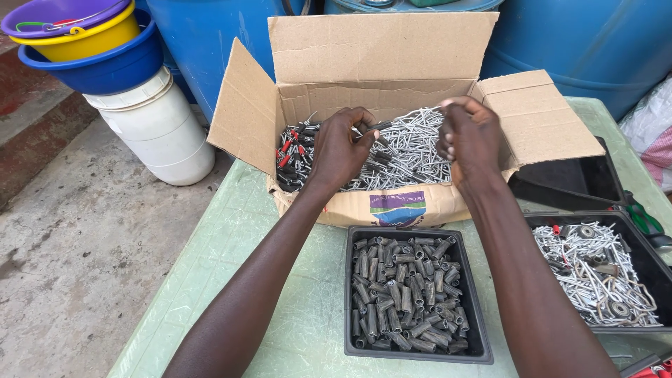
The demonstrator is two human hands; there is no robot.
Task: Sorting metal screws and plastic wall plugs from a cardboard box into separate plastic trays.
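An open cardboard box (381,52) stands on a pale green table (245,231). It is filled with silvery metal screws or hooks (409,150) and dark pieces with red parts (290,157) at its left side. My left hand (341,150) reaches into the box and pinches a dark piece above the pile. My right hand (472,140) hovers over the box's right side, fingers closed on a thin silvery piece. In front of the box a black tray (348,294) holds several grey plastic plugs (406,294).
A second black tray (647,262) at right holds silvery hooks and small wheels. An empty black tray (567,185) lies behind it. Stacked coloured basins (91,42) sit on a white bucket (164,129) at left. Blue barrels (588,42) stand behind. Concrete floor (70,245) lies left of the table.
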